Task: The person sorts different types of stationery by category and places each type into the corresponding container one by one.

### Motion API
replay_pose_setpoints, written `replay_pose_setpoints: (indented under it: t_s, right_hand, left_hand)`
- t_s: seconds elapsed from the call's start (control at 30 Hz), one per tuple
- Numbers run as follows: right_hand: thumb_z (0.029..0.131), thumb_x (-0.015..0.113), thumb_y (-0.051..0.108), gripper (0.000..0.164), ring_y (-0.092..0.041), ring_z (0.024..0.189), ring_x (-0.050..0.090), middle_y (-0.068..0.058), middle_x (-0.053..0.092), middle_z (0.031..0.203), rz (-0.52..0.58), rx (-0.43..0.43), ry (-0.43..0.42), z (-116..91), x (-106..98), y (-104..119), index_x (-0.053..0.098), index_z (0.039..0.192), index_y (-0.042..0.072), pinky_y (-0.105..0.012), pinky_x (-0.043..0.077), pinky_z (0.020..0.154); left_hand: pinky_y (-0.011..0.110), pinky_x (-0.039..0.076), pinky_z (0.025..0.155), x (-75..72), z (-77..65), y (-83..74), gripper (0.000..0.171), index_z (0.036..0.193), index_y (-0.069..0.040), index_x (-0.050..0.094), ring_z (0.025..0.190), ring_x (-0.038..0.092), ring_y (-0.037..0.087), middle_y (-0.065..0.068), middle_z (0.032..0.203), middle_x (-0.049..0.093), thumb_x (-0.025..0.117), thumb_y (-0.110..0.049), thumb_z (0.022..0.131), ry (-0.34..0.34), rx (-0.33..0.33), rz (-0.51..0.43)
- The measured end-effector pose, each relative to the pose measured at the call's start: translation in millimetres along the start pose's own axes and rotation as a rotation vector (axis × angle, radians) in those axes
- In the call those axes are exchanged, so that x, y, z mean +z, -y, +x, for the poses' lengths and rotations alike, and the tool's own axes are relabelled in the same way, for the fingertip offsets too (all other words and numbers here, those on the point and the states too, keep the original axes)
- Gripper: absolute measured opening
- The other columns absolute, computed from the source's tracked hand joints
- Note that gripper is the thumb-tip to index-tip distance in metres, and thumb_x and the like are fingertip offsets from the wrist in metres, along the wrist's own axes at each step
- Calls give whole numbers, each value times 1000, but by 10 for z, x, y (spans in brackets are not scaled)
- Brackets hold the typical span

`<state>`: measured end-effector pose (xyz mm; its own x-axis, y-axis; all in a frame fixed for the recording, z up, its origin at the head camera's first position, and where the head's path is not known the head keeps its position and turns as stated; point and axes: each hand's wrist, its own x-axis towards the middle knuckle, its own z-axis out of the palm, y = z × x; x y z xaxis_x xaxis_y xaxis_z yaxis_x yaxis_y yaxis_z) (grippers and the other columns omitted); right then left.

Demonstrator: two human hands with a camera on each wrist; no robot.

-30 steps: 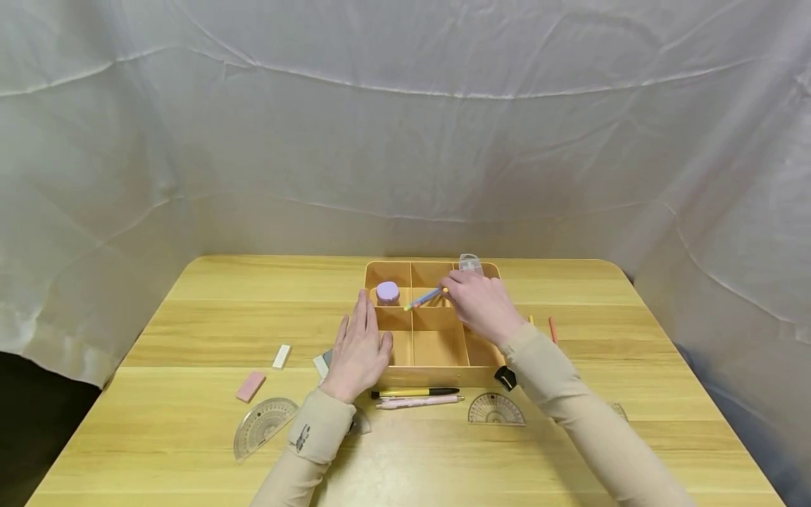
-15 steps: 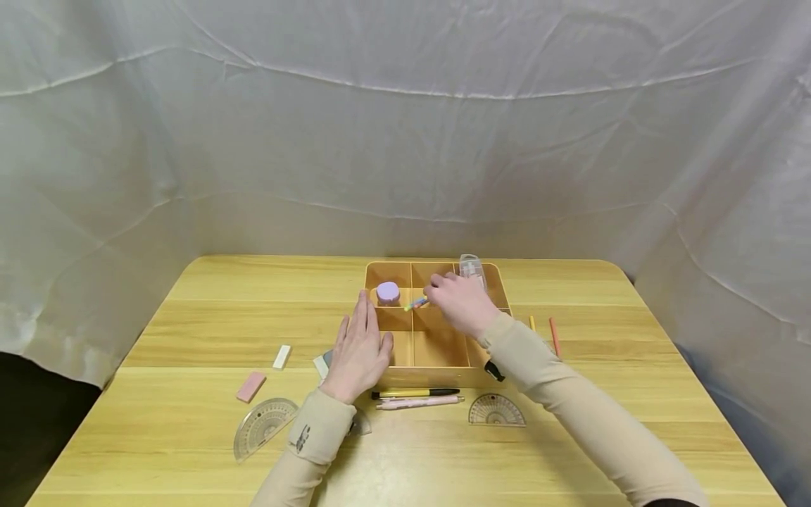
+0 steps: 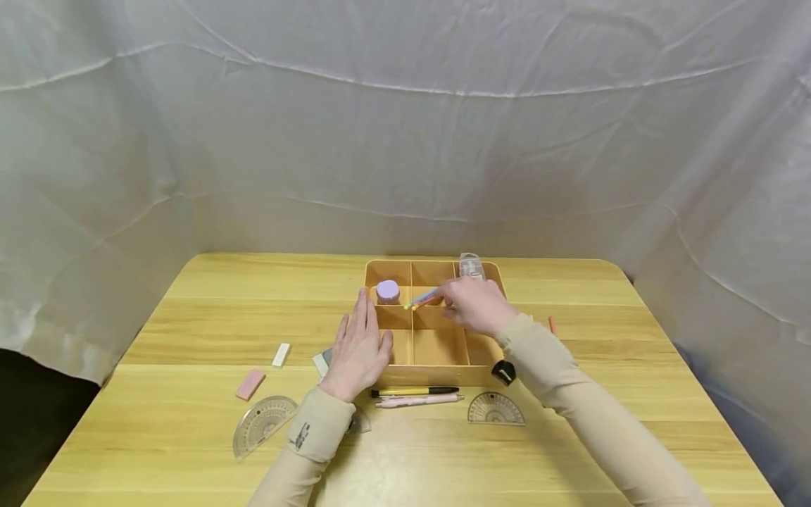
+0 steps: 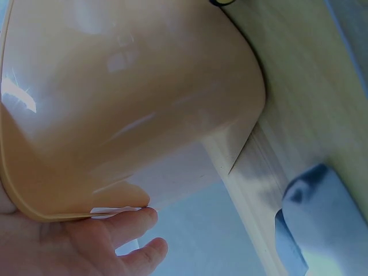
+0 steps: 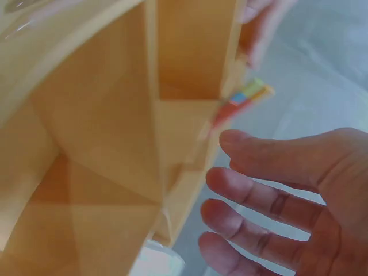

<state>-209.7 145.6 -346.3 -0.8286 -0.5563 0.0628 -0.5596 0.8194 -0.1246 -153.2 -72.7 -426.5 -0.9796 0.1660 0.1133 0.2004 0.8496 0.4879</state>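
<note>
An orange divided organizer box [image 3: 437,376] stands on the table. My left hand [image 3: 359,350] rests on its left wall with fingers straight; in the left wrist view the fingertips [image 4: 141,221] touch the rim. Blue and orange-red thin sticks [image 3: 426,298] with yellow ends lean over the middle back compartment, also visible as blurred sticks [image 5: 238,104] in the right wrist view. My right hand [image 3: 476,304] hovers over the box just right of them. Its fingers are relaxed and apart, with nothing between them. A purple-lidded container [image 3: 388,291] sits in the back left compartment.
A clear plastic case [image 3: 471,265] stands in the back right compartment. Before the box lie a yellow-black pen [image 3: 415,391], a pink pen [image 3: 420,401] and a protractor [image 3: 497,409]. Leftward are white [image 3: 281,355] and pink [image 3: 250,384] erasers and another protractor [image 3: 265,426]. A red stick [image 3: 552,324] lies right.
My right hand went left and down over the sticks, then drew back to the right, leaving them in the box. My left hand stayed on the box wall.
</note>
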Motion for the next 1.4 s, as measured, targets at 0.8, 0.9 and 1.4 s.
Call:
replay_pose_setpoints:
  t_s: [0.8,0.9,1.4]
  right_hand:
    - [96,65,10,24,-12,68,64,-16,71,86,695,386,39,-1153,246,-1119,68,108,-10,-29,57,62]
    - [95,64,8,18,-13,67,63,-14,70,78,626,427,147,-1171,293,-1095,68,97,-10,-30,58,61]
    - [84,77,3,14,-18,56,67,-10,69,68,441,574,340,-1133,422,-1006,66,75,-1,-31,59,55]
  left_hand:
    - [59,18,125,-27,-13,6,69,155,12,18,156,19,37,24,169,7,44,-27,104,8,-1,5]
    - [59,18,125,-30,-12,3,69,155,11,17,156,18,36,23,169,6,43,-27,104,11,-4,4]
    - [58,17,126,-28,-18,-23,70,156,10,16,157,17,34,21,169,4,43,-28,105,12,-5,-4]
